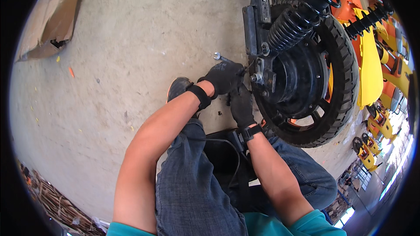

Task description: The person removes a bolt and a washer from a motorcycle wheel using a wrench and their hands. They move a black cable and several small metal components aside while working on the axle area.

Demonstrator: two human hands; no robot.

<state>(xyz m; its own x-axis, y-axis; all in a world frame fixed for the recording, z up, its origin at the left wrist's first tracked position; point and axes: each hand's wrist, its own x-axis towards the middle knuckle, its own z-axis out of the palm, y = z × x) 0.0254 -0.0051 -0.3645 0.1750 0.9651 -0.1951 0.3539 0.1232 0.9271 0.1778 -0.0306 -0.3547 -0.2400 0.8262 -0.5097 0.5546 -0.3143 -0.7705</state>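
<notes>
My left hand, in a black glove, is curled closed just left of the axle of a wheel with a black hub. From its far side sticks the open-ended jaw of a wrench; the rest of the handle disappears at the glove. Right below, my right hand, gloved too, has its fingers bent up against the left one. Its fingertips are mostly hidden, so what they hold does not show. Beside both hands are the axle nut and a metal bracket.
A black coil-spring shock absorber rises above the wheel. A torn cardboard box lies far left on the concrete floor. Yellow body panels and several yellow vehicles stand at the right. My shoe is left of my hands.
</notes>
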